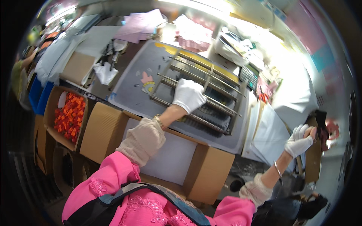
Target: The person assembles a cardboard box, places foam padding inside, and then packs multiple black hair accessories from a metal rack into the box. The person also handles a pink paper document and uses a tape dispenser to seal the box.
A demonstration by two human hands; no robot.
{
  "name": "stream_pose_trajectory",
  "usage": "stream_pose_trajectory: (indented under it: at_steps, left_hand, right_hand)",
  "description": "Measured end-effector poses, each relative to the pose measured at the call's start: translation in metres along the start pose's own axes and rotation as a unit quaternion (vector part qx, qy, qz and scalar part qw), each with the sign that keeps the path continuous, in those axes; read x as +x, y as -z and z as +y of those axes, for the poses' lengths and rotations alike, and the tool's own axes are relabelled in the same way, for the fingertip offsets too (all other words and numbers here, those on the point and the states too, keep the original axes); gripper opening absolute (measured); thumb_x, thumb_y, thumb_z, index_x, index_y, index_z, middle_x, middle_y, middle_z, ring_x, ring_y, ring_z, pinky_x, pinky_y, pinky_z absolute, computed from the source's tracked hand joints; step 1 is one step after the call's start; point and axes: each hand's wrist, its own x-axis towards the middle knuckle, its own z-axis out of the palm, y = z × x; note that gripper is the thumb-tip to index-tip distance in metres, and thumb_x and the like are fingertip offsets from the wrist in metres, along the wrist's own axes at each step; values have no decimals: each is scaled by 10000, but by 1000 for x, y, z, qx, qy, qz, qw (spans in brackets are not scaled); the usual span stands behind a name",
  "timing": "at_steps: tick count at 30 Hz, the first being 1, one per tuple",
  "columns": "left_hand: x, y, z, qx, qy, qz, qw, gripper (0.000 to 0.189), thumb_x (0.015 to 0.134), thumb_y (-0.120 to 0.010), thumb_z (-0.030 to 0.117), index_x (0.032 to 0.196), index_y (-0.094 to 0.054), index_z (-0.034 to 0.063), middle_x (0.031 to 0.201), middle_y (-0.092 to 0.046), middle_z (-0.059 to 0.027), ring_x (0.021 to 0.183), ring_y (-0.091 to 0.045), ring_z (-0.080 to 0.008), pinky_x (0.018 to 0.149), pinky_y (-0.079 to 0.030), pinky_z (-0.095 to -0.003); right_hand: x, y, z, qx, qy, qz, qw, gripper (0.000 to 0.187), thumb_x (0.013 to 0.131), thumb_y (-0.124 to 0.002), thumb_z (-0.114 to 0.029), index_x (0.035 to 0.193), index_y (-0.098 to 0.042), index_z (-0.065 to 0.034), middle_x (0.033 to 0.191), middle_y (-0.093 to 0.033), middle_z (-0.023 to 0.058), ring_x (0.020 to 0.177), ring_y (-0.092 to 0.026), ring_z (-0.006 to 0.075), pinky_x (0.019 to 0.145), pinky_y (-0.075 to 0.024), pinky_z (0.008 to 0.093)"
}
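Observation:
My left hand (189, 96), in a white glove, is curled over the middle bars of a metal rack (210, 75). The rack has several parallel rods, some with a close row of ridges or small teeth. It lies on a grey mat (130, 76) with a cartoon print. Off to the right, my right hand (299, 139) is raised near the table's right side, its thumb and fingertips bare and drawn together. Whether something small sits between those fingertips is not clear. Between my body and the mat stands an open cardboard box (208, 173) with a pale inside.
Small red and orange parts (72, 114) fill a carton at the left, beside a blue bin (41, 94). A calculator (249, 76) and red-handled scissors (263, 97) lie right of the mat. Pink sheets (141, 25) are behind. Another person's arm (28, 59) shows far left.

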Motion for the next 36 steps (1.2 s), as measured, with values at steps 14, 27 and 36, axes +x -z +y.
stream_pose_trajectory:
  at_steps: [14,27,36]
  left_hand:
    - [1,-3,-5,28,-30,-25,999,202,652,-685,343,663,-673,142,623,-610,-50,653,-597,-235,689,-422,-382]
    - [2,-2,-4,33,-25,-10,999,173,656,-681,306,631,-627,144,607,-586,-55,636,-592,-245,663,-428,-376]
    - [2,-2,-1,26,-18,-7,999,197,669,-667,326,601,-637,143,597,-595,-53,635,-590,-246,659,-431,-385]
  right_hand:
    - [-55,-48,119,-161,-81,-242,953,625,979,-257,-573,547,-324,-127,523,-272,-49,471,-274,81,450,-199,250]
    - [-134,40,134,-227,-387,-313,837,405,982,-426,-373,874,-650,-54,725,-563,-9,605,-466,77,569,-391,237]
    - [-96,139,71,-94,-319,269,904,240,969,-443,-217,756,-514,-131,597,-466,-14,423,-372,56,320,-279,195]
